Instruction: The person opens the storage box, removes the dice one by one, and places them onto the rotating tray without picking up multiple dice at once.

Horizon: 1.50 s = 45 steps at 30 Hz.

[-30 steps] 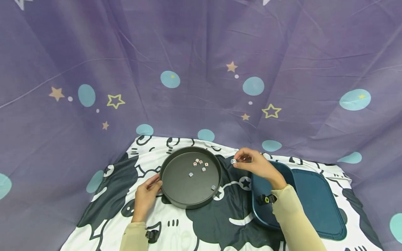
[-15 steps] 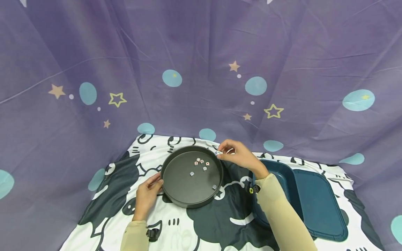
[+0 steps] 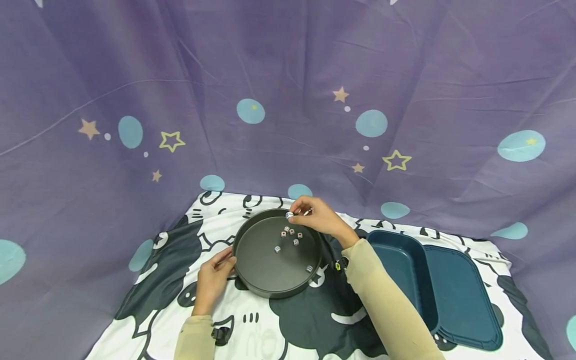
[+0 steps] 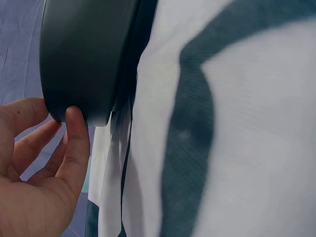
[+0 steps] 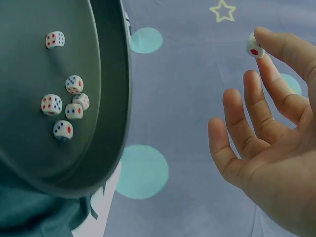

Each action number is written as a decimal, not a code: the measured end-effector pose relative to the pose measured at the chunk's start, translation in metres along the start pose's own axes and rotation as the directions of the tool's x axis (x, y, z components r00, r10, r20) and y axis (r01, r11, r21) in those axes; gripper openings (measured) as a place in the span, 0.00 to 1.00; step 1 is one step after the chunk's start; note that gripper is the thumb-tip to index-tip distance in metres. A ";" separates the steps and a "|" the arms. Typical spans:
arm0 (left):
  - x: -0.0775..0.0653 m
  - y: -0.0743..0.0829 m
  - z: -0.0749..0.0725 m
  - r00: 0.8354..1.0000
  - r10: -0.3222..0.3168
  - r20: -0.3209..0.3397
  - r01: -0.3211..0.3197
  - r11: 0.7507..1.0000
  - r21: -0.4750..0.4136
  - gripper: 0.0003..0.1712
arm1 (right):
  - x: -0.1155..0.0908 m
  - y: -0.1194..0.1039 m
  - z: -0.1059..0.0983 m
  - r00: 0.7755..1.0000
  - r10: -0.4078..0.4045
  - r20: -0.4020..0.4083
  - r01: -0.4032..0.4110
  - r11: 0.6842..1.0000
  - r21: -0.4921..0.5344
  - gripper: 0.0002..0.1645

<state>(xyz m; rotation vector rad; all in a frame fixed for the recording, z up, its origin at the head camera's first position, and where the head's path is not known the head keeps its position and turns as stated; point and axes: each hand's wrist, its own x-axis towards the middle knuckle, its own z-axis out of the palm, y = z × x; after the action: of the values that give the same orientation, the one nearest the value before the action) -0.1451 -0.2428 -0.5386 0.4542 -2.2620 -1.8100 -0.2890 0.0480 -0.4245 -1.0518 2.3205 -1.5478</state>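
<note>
A dark grey round cake pan (image 3: 265, 275) stands on the cloth, with several white dice (image 3: 295, 242) on its floor. Most of them cluster in its far right part, and one lies by the right wall. My left hand (image 3: 211, 280) holds the pan's left side; the left wrist view shows its fingertips (image 4: 76, 116) against the outer wall. Between thumb and index finger my right hand (image 3: 321, 218) pinches a single die (image 5: 255, 47), held above the pan's far rim. The right hand's other fingers (image 5: 232, 113) are spread apart from the die.
To the right sits a deep blue rectangular box (image 3: 400, 260), its near part behind the right sleeve. A flat blue lid (image 3: 468, 300) lies beside it. Black-and-white patterned cloth (image 3: 252, 330) covers the table, and a purple curtain (image 3: 288, 140) hangs behind.
My right hand has moved left with the die, from near the blue box to over the pan's far rim. The left hand stays at the pan, and the dice inside lie as before.
</note>
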 end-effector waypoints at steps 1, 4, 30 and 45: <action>0.000 0.000 0.000 1.000 0.000 -0.001 0.000 1.000 -0.005 0.21 | 0.001 0.001 0.002 1.000 0.004 0.004 -0.004 1.000 0.002 0.10; 0.000 0.000 0.001 1.000 0.003 -0.004 -0.003 1.000 -0.011 0.21 | 0.004 0.002 0.008 1.000 0.014 0.013 -0.014 1.000 0.009 0.11; 0.001 -0.002 0.001 1.000 0.007 -0.007 -0.007 1.000 -0.029 0.21 | -0.028 -0.005 -0.029 0.998 0.029 -0.051 -0.033 0.997 -0.072 0.08; -0.002 0.005 0.001 1.000 -0.006 -0.003 0.006 1.000 -0.009 0.21 | -0.110 -0.003 -0.080 0.981 0.140 -0.132 -0.161 0.973 -0.163 0.08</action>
<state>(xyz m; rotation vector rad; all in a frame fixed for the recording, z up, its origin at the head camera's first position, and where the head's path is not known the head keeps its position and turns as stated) -0.1438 -0.2406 -0.5342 0.4618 -2.2520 -1.8206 -0.2451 0.1757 -0.4118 -0.8138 2.5888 -1.4102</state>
